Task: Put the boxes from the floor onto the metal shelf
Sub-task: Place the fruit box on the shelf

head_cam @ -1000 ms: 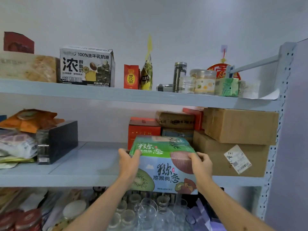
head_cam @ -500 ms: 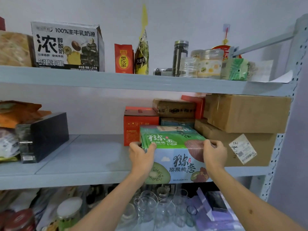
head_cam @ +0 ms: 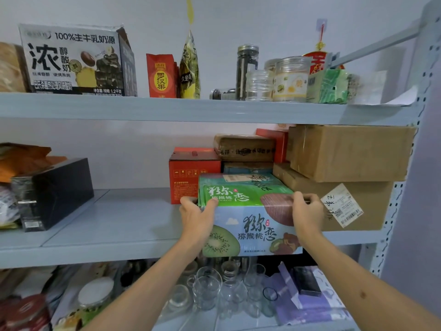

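1. The kiwi-print box [head_cam: 248, 216] sits at the front edge of the middle level of the metal shelf [head_cam: 119, 225], its printed front face overhanging the lip.
2. The left hand [head_cam: 196, 217] grips the box's upper left corner; its fingers [head_cam: 211, 203] curl over the top edge.
3. The right hand [head_cam: 307, 213] grips the upper right corner, fingers curled over the top edge.
4. Behind the box stands an orange carton [head_cam: 191, 173], touching or just behind it.
5. To the right, two cardboard boxes [head_cam: 346, 177] are stacked, the lower one bearing a shipping label [head_cam: 342, 206].
6. A black box [head_cam: 55, 192] stands well apart at the left.
7. The level below holds clear glasses [head_cam: 214, 290].
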